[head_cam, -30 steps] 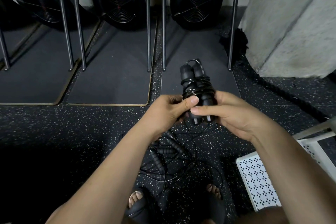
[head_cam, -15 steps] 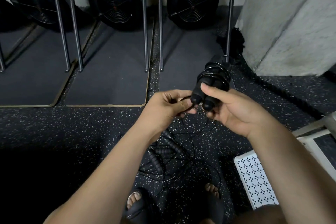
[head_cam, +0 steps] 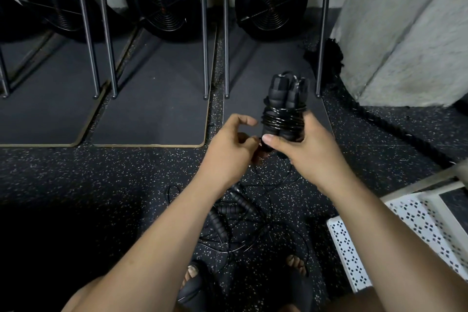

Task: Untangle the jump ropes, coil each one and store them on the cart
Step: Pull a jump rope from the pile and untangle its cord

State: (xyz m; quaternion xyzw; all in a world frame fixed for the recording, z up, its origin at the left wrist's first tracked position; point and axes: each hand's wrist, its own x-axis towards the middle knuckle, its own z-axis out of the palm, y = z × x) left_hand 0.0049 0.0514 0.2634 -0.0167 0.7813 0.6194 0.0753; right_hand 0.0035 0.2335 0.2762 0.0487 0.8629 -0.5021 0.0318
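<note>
A black jump rope bundle (head_cam: 283,109), two handles side by side with shiny cord wound round their middle, stands upright in front of me. My right hand (head_cam: 309,154) grips its lower half, thumb across the front. My left hand (head_cam: 228,149) is just left of the bundle's bottom end, with its fingers curled on the thin loose cord that hangs there. A tangle of other jump ropes (head_cam: 235,220), with ribbed black handles and thin cords, lies on the floor between my forearms. The white perforated cart (head_cam: 417,223) is at the lower right.
Black fans (head_cam: 162,0) stand along the back wall behind thin metal poles (head_cam: 205,33) on dark mats. A concrete pillar (head_cam: 405,33) rises at the right, and a thick black rope (head_cam: 379,121) runs along its base. My sandalled feet (head_cam: 195,284) are under the tangle.
The bundle has swung from tilted right to upright in my right hand. My left hand has slid down to the bundle's bottom end and its thumb and forefinger have parted.
</note>
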